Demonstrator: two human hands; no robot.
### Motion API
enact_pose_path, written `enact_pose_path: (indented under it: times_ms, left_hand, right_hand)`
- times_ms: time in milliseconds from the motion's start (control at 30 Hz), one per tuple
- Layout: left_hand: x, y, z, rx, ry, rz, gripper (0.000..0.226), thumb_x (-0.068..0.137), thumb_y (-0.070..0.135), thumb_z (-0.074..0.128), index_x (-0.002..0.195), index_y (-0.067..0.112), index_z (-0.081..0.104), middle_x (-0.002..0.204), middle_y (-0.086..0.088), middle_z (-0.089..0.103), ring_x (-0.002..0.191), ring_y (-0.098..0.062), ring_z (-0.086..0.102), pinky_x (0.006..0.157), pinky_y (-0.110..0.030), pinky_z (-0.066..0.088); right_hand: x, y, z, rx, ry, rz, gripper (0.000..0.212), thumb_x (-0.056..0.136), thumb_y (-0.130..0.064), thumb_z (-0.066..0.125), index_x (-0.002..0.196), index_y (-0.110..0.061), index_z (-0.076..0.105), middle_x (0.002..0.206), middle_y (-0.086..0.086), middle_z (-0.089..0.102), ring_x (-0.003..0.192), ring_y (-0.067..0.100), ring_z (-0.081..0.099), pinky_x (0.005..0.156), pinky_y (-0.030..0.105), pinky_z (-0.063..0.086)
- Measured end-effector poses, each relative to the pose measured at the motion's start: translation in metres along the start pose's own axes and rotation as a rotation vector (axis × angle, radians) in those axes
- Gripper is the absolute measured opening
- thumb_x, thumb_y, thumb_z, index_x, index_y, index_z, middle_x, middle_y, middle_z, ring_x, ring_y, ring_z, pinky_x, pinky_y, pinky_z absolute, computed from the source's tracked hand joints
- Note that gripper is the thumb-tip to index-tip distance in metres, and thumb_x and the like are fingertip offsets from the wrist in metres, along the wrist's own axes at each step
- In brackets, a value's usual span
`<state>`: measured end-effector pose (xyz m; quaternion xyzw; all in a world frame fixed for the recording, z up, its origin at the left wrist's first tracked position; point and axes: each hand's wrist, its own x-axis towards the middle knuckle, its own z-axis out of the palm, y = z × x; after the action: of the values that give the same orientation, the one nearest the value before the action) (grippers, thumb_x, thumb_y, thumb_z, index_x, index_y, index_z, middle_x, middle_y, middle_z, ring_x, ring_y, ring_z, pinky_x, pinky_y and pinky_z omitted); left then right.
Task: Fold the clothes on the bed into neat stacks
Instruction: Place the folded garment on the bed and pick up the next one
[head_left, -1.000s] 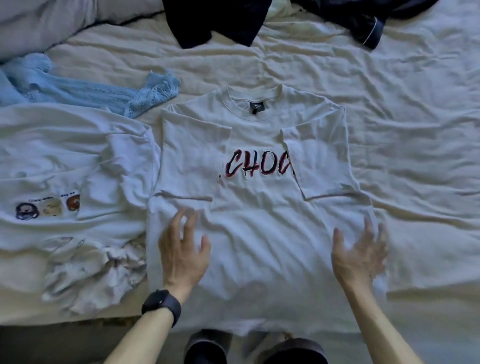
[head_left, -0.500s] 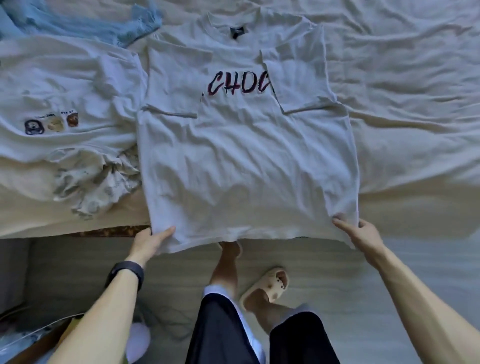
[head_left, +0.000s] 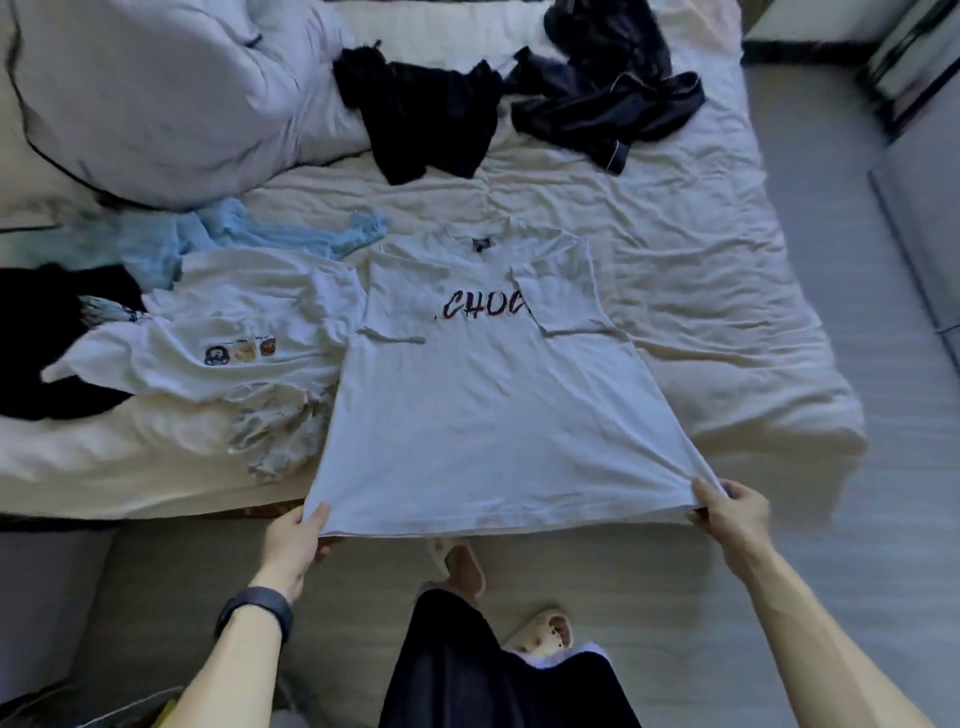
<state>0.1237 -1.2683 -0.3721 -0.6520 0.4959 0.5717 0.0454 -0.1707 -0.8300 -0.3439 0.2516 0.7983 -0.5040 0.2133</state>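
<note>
Observation: the white cotton T-shirt with the red-and-black "CHOC" lettering (head_left: 483, 405) lies face up on the wrinkled cream-sheeted bed (head_left: 701, 312). Both short sleeves are folded inward over the chest. Its long axis runs straight away from me, with the collar at the far end and the hem at the near end, drawn out past the mattress edge over the floor.

Left hand (head_left: 293, 540): pinches the left hem corner, thumb on top of the cloth and fingers beneath. The forearm rises from below, a black wristband (head_left: 254, 613) at the wrist.

Right hand (head_left: 732, 512): grips the right hem corner, and tension creases fan out from the grip. The forearm is angled in from the lower right.

Finding: the whole shirt lies forward of both hands, each equally near its own corner, and the hem is stretched taut between them. I judge the next move to be carrying the hem forward along that axis toward the collar, with the corners kept level.

Adjacent: a second white T-shirt with small cartoon prints (head_left: 249, 322) touches the left edge and could snag. A pale blue knit garment (head_left: 244, 239) and crumpled black garments (head_left: 431, 114) lie farther off, unfolded.
</note>
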Motion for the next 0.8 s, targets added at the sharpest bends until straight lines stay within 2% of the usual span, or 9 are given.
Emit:
enact_pose_path:
  times_ms: [100,200,333,400,533,600,667,700,800]
  left_hand:
    - [-0.029,0.016,-0.007,-0.040,0.048,0.071,0.020,0.100,0.016,0.060,0.116,0.005,0.066,0.107,-0.012,0.071,0.092,-0.034,0.065,0.077,-0.040,0.049]
    - [-0.058,0.020,-0.017,-0.032,0.086,0.066,0.016,0.100,0.013,0.059,0.110,0.003,0.068,0.094,-0.011,0.070,0.077,-0.029,0.062,0.068,-0.037,0.048]
    - [-0.093,-0.005,-0.031,0.008,0.069,0.003,0.010,0.101,0.014,0.054,0.104,0.012,0.063,0.090,-0.010,0.070,0.056,-0.019,0.067,0.043,-0.020,0.041]
    - [-0.107,-0.024,-0.035,0.052,0.072,-0.024,0.008,0.101,0.016,0.052,0.106,0.017,0.059,0.094,-0.007,0.070,0.054,-0.016,0.067,0.041,-0.017,0.038]
    - [-0.119,-0.053,-0.037,0.072,0.094,-0.034,0.013,0.101,0.013,0.052,0.109,0.013,0.062,0.081,-0.008,0.068,0.056,-0.015,0.062,0.042,-0.019,0.037]
    - [-0.125,-0.057,-0.036,-0.003,0.097,-0.017,0.017,0.102,0.011,0.051,0.113,0.016,0.062,0.082,-0.008,0.067,0.058,-0.015,0.058,0.044,-0.020,0.037]
    - [-0.127,-0.050,-0.039,-0.103,0.114,0.018,0.021,0.101,0.008,0.052,0.115,0.021,0.061,0.084,-0.006,0.066,0.059,-0.015,0.056,0.047,-0.024,0.037]
    - [-0.127,-0.043,-0.041,-0.153,0.113,0.029,0.022,0.100,0.007,0.053,0.114,0.022,0.062,0.083,-0.005,0.066,0.059,-0.014,0.055,0.049,-0.025,0.037]
    - [-0.127,-0.014,-0.045,-0.264,0.043,0.032,0.019,0.098,0.009,0.056,0.103,0.022,0.068,0.072,0.003,0.065,0.050,-0.008,0.054,0.044,-0.018,0.038]
  right_hand:
    - [-0.018,-0.028,-0.015,0.106,0.032,-0.019,0.013,0.099,-0.007,0.063,0.102,0.005,0.063,0.084,0.015,0.060,0.066,0.023,0.056,0.045,0.017,0.054]
    - [-0.035,-0.039,-0.034,0.141,0.073,-0.033,0.011,0.098,-0.013,0.065,0.102,-0.003,0.065,0.078,0.010,0.059,0.062,0.021,0.056,0.041,0.019,0.052]
    - [-0.052,-0.006,-0.057,0.082,0.082,0.013,0.019,0.097,-0.017,0.065,0.106,-0.001,0.068,0.078,0.008,0.063,0.062,0.022,0.061,0.050,0.027,0.054]
    - [-0.062,0.022,-0.064,0.053,0.039,0.085,0.021,0.097,-0.016,0.063,0.108,0.001,0.068,0.076,0.009,0.062,0.059,0.022,0.060,0.046,0.024,0.055]
    - [-0.077,0.054,-0.075,0.147,-0.004,0.223,0.020,0.098,-0.006,0.059,0.115,0.004,0.063,0.080,0.013,0.064,0.043,0.014,0.062,0.039,0.019,0.052]
    - [-0.079,0.052,-0.077,0.247,-0.003,0.248,0.025,0.099,0.000,0.055,0.123,0.000,0.058,0.098,0.017,0.063,0.051,0.017,0.066,0.039,0.018,0.051]
    - [-0.077,0.043,-0.080,0.340,-0.005,0.261,0.031,0.100,0.005,0.050,0.130,-0.003,0.054,0.112,0.018,0.060,0.074,0.024,0.064,0.041,0.018,0.052]
    - [-0.075,0.037,-0.081,0.375,-0.012,0.268,0.031,0.101,0.005,0.047,0.130,-0.004,0.054,0.112,0.017,0.060,0.080,0.025,0.062,0.042,0.017,0.053]
    - [-0.066,0.009,-0.082,0.473,-0.069,0.290,0.026,0.103,0.005,0.041,0.119,-0.007,0.058,0.095,0.014,0.060,0.079,0.020,0.058,0.045,0.017,0.054]
